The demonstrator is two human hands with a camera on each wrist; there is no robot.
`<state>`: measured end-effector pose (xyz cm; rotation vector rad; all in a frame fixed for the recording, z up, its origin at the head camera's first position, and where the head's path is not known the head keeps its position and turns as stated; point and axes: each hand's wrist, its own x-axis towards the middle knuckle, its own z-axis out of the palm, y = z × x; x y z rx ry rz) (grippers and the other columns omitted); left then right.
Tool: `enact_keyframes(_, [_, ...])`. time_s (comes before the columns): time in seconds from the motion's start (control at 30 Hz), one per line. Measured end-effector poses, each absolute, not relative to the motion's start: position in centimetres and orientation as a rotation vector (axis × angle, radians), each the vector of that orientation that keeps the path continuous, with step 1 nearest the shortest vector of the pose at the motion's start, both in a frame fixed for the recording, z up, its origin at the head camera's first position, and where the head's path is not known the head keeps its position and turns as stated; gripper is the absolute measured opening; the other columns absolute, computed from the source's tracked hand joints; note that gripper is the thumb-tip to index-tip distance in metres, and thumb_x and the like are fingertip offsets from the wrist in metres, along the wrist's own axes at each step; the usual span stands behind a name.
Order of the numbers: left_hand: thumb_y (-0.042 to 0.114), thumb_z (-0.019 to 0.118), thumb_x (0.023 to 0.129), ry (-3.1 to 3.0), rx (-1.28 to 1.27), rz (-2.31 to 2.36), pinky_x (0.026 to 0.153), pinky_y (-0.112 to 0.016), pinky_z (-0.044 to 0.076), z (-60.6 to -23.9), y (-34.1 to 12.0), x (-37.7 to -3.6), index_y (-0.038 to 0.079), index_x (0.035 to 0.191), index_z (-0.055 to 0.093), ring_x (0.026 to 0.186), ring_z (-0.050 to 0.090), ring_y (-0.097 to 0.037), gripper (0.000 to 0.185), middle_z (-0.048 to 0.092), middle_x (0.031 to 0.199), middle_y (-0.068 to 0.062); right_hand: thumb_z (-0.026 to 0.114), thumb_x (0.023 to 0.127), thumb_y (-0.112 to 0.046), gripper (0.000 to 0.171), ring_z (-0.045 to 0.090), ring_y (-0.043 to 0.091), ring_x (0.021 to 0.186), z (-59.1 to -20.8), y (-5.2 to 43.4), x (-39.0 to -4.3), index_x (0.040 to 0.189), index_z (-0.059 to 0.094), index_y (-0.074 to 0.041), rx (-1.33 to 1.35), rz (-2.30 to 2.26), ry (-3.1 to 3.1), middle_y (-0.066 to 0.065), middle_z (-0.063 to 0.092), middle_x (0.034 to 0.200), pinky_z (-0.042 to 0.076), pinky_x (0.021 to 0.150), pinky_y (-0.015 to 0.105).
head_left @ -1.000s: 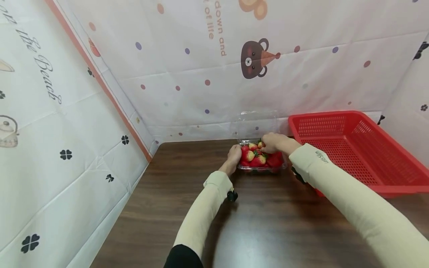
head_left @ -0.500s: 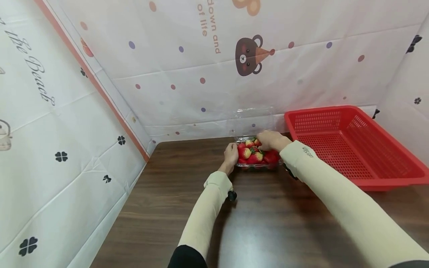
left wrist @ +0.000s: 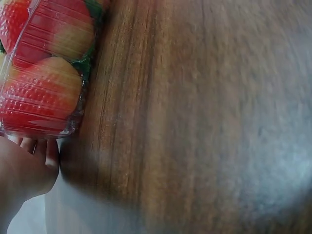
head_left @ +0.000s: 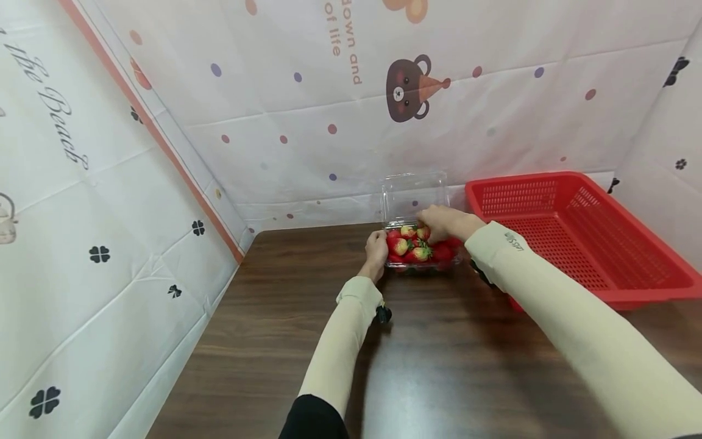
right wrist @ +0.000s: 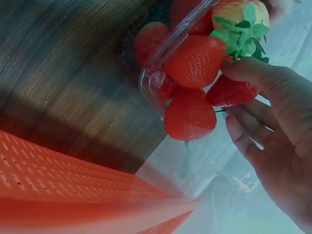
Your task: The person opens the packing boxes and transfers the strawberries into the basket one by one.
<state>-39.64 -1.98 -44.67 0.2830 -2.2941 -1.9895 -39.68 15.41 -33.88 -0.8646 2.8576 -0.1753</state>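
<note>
Table [head_left: 285, 341], dark wood grain, runs to the printed cloth backdrop [head_left: 307, 110] at the far edge & along the left edge. Red basket [head_left: 581, 238] sits at the table's far right corner, well apart from the left hand, near the right forearm; vs 0.5 s ago it lies at about the same spot.

Clear clamshell box [head_left: 419, 250] stands at the far edge of the table, just left of the basket, lid [head_left: 414, 192] swung up & back against the backdrop. Lid shows clearer & more upright than 0.5 s ago. Box itself hasn't shifted much.

Left hand [head_left: 376, 249] against the box's left wall, same as before; fingers curl round that side, fingertips [left wrist: 36, 145] under/at the bottom rim in the wrist view. Holds it steady, contact plain.

Right hand [head_left: 441, 222] over the far right part of the box, a bit further back than 0.5 s ago. Fingers half-curled among the fruit; thumb tip [right wrist: 243, 70] touches a strawberry [right wrist: 231, 92] by its green cap. Whether it's truly pinched or only touched: can't tell.

Strawberries [head_left: 417, 247] heaped in the box, red w/ some pale ones; in the right wrist view a few bulge over the near rim [right wrist: 165, 48].
</note>
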Motion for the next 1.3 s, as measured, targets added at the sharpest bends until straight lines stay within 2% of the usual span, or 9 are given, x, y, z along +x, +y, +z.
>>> enact_keyframes(0.2, [0.028,0.04,0.11,-2.384,0.244,-1.964,0.119,-0.043,0.036,-45.4,-2.5,-39.5,0.005,0.135,0.058,0.139,0.048,-0.03,0.039,0.057,0.143,-0.015,0.084,0.081,-0.009,0.042,0.065,0.028,0.091,-33.5,15.4,-39.6,0.112,0.057,-0.001,-0.922,-0.283,2.846,0.016,0.066,0.102,0.058,0.085,0.046])
enact_keyframes(0.33, [0.031,0.037,0.109,-2.442,0.175,-1.973,0.123,-0.045,0.031,-46.1,-2.8,-39.6,0.007,0.15,0.046,0.148,0.04,-0.031,0.048,0.048,0.155,-0.014,0.089,0.077,-0.008,0.044,0.062,0.027,0.088,-32.1,16.2,-39.4,0.106,0.056,-0.003,-0.946,-0.336,2.857,0.014,0.064,0.096,0.056,0.08,0.044])
enact_keyframes(0.43, [0.028,0.035,0.104,-2.453,0.119,-2.033,0.125,-0.045,0.027,-46.8,-3.1,-39.7,0.009,0.156,0.038,0.152,0.033,-0.03,0.056,0.041,0.161,-0.013,0.09,0.076,-0.013,0.045,0.059,0.025,0.084,-31.1,17.0,-39.2,0.103,0.056,-0.004,-0.942,-0.326,2.888,0.013,0.064,0.094,0.054,0.077,0.042])
enact_keyframes(0.6, [0.022,0.036,0.098,-2.519,0.053,-2.017,0.123,-0.044,0.03,-48.0,-3.9,-39.2,0.008,0.15,0.047,0.147,0.039,-0.028,0.056,0.045,0.158,-0.013,0.089,0.078,-0.016,0.042,0.061,0.025,0.084,-30.2,18.6,-39.1,0.101,0.056,-0.004,-0.959,-0.273,2.922,0.013,0.064,0.094,0.054,0.076,0.043])
enact_keyframes(0.73, [0.021,0.039,0.098,-2.532,0.048,-1.981,0.118,-0.042,0.037,-48.2,-4.6,-39.4,0.004,0.143,0.054,0.136,0.049,-0.029,0.05,0.053,0.149,-0.016,0.083,0.076,-0.003,0.033,0.056,0.023,0.078,-29.3,20.0,-39.5,0.093,0.054,-0.004,-0.928,-0.277,2.894,0.01,0.06,0.086,0.049,0.07,0.038])
enact_keyframes(0.87, [0.021,0.041,0.098,-2.526,0.048,-1.978,0.118,-0.04,0.037,-47.5,-4.8,-40.3,0.003,0.141,0.056,0.138,0.049,-0.027,0.049,0.054,0.149,-0.015,0.079,0.076,0.001,0.03,0.053,0.024,0.078,-27.8,21.3,-40.0,0.092,0.054,-0.004,-0.833,-0.291,2.923,0.01,0.058,0.084,0.046,0.069,0.038])
enact_keyframes(1.1, [0.02,0.044,0.097,-2.497,0.02,-1.99,0.118,-0.039,0.038,-46.0,-5.1,-41.9,0.003,0.14,0.058,0.138,0.049,-0.028,0.049,0.055,0.149,-0.016,0.086,0.081,-0.013,0.049,0.066,0.037,0.091,-25.6,24.1,-40.8,0.113,0.051,0.001,-0.735,-0.278,3.07,0.022,0.066,0.102,0.053,0.079,0.054])
enact_keyframes(1.17, [0.019,0.044,0.097,-2.488,0.03,-2.004,0.118,-0.039,0.039,-45.9,-5.2,-42.0,0.003,0.14,0.059,0.138,0.05,-0.027,0.048,0.055,0.149,-0.015,0.086,0.082,-0.018,0.053,0.065,0.037,0.091,-25.5,24.8,-40.9,0.116,0.049,0.001,-0.71,-0.266,3.084,0.022,0.065,0.102,0.052,0.08,0.054])
enact_keyframes(1.3, [0.019,0.045,0.098,-2.464,0.017,-2.048,0.118,-0.038,0.038,-46.0,-5.3,-41.8,0.002,0.14,0.06,0.139,0.05,-0.027,0.047,0.056,0.149,-0.014,0.086,0.083,-0.028,0.056,0.059,0.032,0.079,-26.1,26.4,-40.9,0.114,0.047,0.0,-0.641,-0.254,3.083,0.021,0.06,0.096,0.05,0.07,0.047])
